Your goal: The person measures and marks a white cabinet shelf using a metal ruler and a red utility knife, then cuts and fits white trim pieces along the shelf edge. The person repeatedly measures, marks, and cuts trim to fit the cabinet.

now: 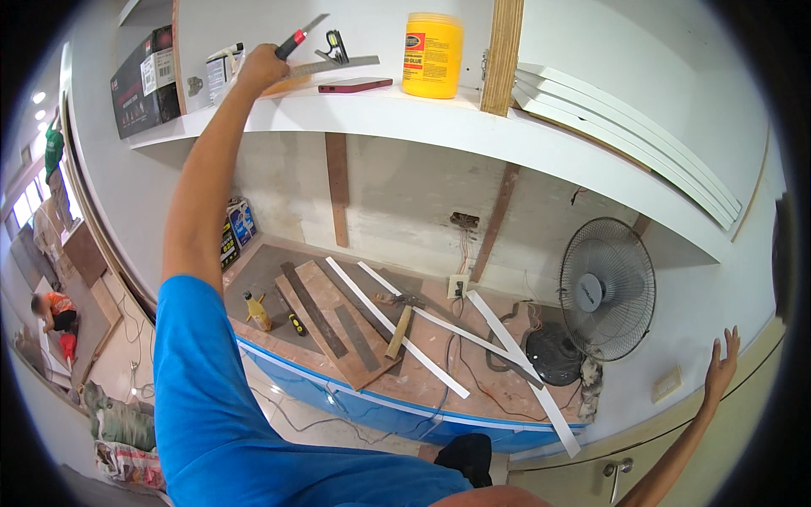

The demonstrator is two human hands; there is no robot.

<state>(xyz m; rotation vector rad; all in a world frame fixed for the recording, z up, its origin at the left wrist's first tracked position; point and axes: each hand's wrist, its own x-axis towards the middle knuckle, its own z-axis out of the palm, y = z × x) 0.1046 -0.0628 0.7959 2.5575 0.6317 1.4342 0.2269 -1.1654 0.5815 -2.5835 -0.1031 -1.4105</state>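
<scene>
My left hand (265, 68) is raised over the white shelf and closed round a bladed tool (292, 44) with a red and black handle, its narrow grey blade pointing up and right. Just beside it on the shelf are a combination square (336, 49) with a steel rule, a dark red phone-like slab (356, 85) and a yellow tub (432, 56). Far to the right, my right hand (722, 362) is held out near the wall with its fingers apart, holding nothing.
Below, the counter (541, 406) bears a hammer (400, 329), wood boards (329, 325), white strips (397, 325), a yellow bottle (257, 311) and cables. A fan (606, 289) stands at the right. White panels (625, 127) lean on the shelf. Another person (59, 313) crouches far left.
</scene>
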